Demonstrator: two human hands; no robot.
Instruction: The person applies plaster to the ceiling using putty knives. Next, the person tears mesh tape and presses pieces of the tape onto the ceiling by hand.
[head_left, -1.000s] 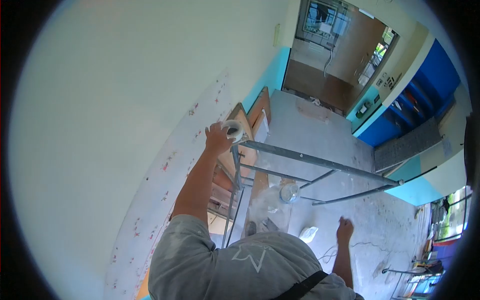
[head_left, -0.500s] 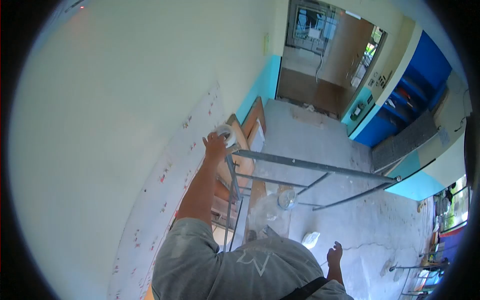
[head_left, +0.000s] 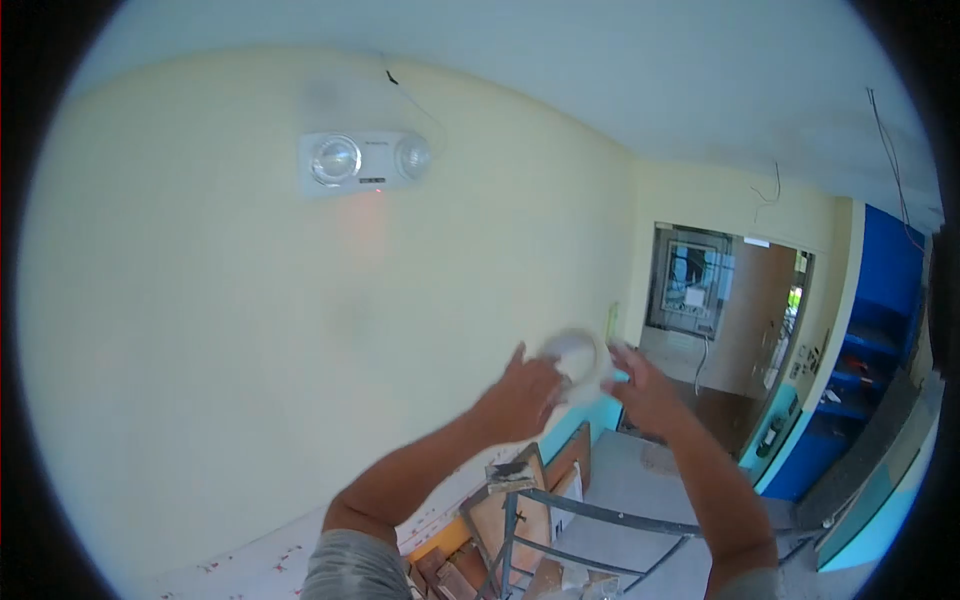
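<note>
A roll of pale tape [head_left: 590, 345], blurred by motion, is raised in front of the cream wall [head_left: 230, 330]. My left hand [head_left: 528, 395] grips it at its left side, the fingers reaching into the ring. On the right side, my right hand [head_left: 645, 390] has its fingertips at the edge of the roll; blur hides whether they pinch it. Below both hands stands a grey metal frame [head_left: 620, 518], with a small block-like item [head_left: 510, 476] on its top corner.
An emergency light [head_left: 370, 160] with two lamps hangs on the wall. Wooden boards [head_left: 520, 510] lean below. Behind are a glass door [head_left: 690, 280] and blue shelves [head_left: 865, 340]. Loose wires [head_left: 885, 140] dangle from the ceiling.
The view has tilted up, bringing the emergency light and ceiling into sight. The tape roll has been lifted off the frame's corner area, and my right hand has come up beside it.
</note>
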